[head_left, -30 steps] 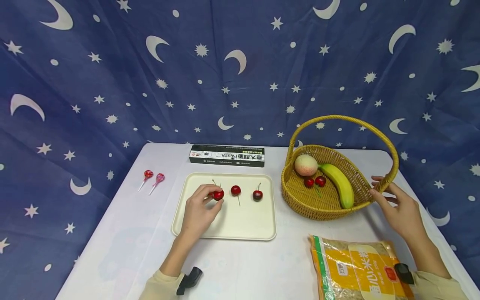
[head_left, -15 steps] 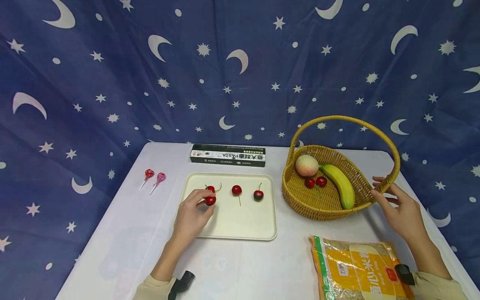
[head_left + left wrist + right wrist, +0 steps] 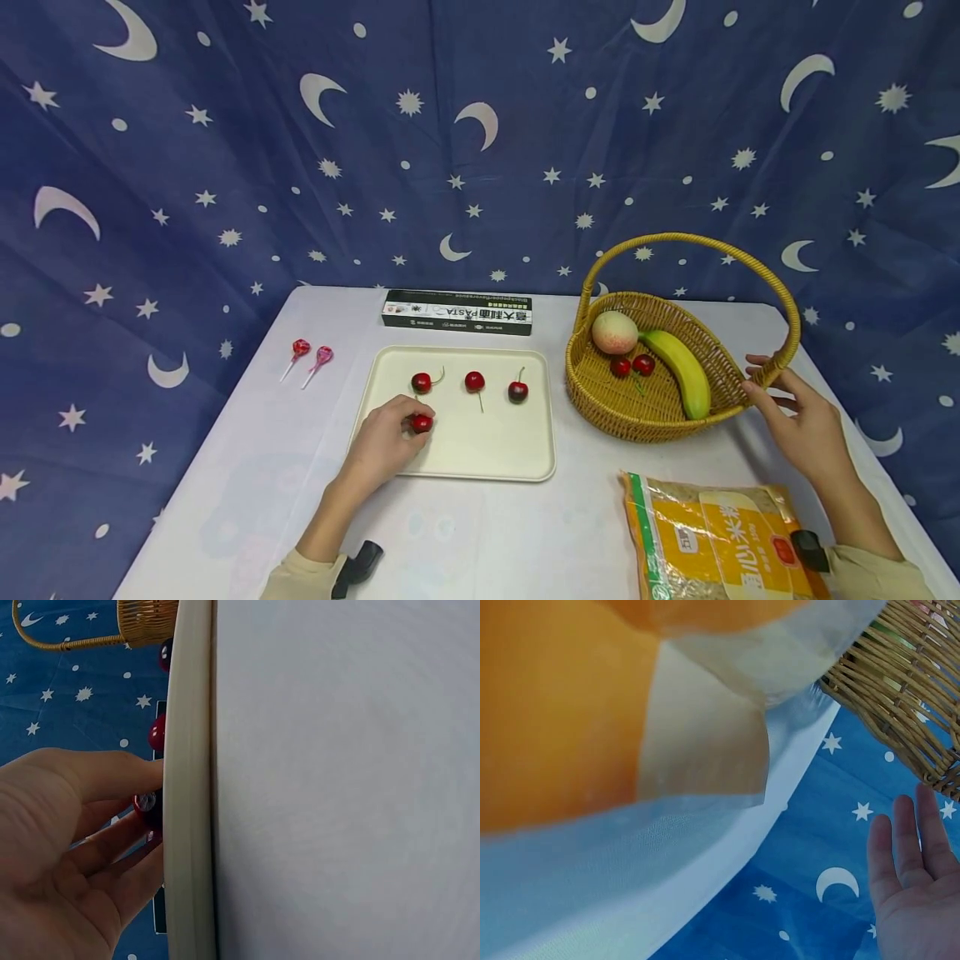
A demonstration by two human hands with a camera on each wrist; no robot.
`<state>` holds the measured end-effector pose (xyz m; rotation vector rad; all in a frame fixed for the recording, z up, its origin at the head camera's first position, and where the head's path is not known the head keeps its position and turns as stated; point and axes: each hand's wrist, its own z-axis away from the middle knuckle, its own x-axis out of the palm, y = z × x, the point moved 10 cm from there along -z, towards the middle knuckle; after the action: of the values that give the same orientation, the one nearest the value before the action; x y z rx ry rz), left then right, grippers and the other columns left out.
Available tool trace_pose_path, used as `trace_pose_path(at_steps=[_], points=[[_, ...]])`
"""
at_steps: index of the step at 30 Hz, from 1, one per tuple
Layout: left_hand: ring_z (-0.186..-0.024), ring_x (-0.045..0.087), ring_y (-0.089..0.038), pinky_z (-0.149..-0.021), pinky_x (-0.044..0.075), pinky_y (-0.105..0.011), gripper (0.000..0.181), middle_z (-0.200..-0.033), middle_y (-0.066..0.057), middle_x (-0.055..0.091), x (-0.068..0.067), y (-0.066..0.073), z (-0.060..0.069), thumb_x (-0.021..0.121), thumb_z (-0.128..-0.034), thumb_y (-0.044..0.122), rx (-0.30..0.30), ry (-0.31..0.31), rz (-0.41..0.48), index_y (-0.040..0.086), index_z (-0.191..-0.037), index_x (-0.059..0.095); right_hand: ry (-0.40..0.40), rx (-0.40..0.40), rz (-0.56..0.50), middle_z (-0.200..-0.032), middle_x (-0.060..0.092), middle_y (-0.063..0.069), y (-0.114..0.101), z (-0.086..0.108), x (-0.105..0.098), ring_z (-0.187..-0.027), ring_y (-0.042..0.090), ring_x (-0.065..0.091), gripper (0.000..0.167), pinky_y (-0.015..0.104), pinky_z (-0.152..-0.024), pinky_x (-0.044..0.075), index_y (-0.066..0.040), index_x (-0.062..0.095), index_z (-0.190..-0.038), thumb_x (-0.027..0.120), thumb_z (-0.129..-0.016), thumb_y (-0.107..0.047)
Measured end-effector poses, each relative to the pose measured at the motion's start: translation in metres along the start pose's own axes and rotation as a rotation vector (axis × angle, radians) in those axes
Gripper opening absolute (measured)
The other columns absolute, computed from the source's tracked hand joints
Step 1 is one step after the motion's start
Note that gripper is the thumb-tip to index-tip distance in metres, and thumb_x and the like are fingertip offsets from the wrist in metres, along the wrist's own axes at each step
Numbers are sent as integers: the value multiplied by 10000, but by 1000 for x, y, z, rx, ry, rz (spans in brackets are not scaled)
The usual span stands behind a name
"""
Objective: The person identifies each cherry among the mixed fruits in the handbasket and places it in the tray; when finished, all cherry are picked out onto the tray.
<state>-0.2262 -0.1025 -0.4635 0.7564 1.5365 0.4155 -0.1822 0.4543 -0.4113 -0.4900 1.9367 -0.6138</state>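
Note:
My left hand [image 3: 386, 442] holds a red cherry [image 3: 422, 423] between thumb and fingers, low over the left part of the cream tray [image 3: 480, 477]. In the left wrist view, the tray's rim [image 3: 191, 787] hides part of that cherry [image 3: 148, 801] and the fingertips. Farther back in the tray lie a stemmed cherry [image 3: 422, 382], a middle cherry [image 3: 474, 382] and a darker cherry [image 3: 517, 392]. My right hand [image 3: 806, 425] holds the wicker basket [image 3: 637, 427] at its right side by the handle's foot, thumb in front and fingers behind; its other fingers [image 3: 907, 844] look straight in the right wrist view.
Inside the basket are a peach [image 3: 615, 333], a banana [image 3: 682, 375] and a pair of cherries [image 3: 632, 366]. A pasta box [image 3: 457, 312] lies behind the tray. Two lollipops [image 3: 300, 348] lie at the left, and an orange food bag [image 3: 720, 533] at the front right.
The left hand has drawn its cherry left and toward the front, apart from the stemmed cherry that now lies behind it in the tray. The right hand and the basket stay in place.

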Motion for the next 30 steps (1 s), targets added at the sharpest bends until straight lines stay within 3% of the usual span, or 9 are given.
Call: trace_pose_path(at_steps=[4, 13, 20, 30], points=[[-972, 718, -175, -883, 612, -404, 249, -1062, 1, 765, 3, 1, 0, 863, -830, 6, 13, -22, -49, 149, -1025, 805, 1, -8, -4, -1201, 469, -515, -1, 0, 0, -1075, -333, 408, 400, -83, -815, 364, -124, 654, -1406, 713, -1038, -269], [-976, 718, -153, -906, 616, -366, 308, -1079, 10, 752, 2, 4, -1, 899, -809, 54, 30, -50, -49, 139, -1087, 799, -2, -2, -9, -1206, 467, -518, -3, 0, -1, -1074, -332, 403, 409, -89, -815, 355, -128, 648, -1414, 708, -1041, -283], [-897, 660, -164, -831, 569, -324, 270, -1042, 1, 737, -3, 11, -4, 898, -832, 115, 50, -29, -48, 143, -1078, 792, -2, 9, -5, -1219, 494, -493, -2, 0, -2, -1072, -327, 400, 417, -87, -815, 350, -146, 644, -1423, 711, -1039, -293], [-907, 703, -208, -856, 624, -357, 272, -1100, -3, 742, -7, 36, -7, 891, -845, 92, 207, -9, 42, 127, -1090, 778, 4, -4, -22, -1222, 512, -485, -2, 0, -1, -1079, -324, 415, 410, -83, -823, 362, -142, 650, -1419, 714, -1038, -279]])
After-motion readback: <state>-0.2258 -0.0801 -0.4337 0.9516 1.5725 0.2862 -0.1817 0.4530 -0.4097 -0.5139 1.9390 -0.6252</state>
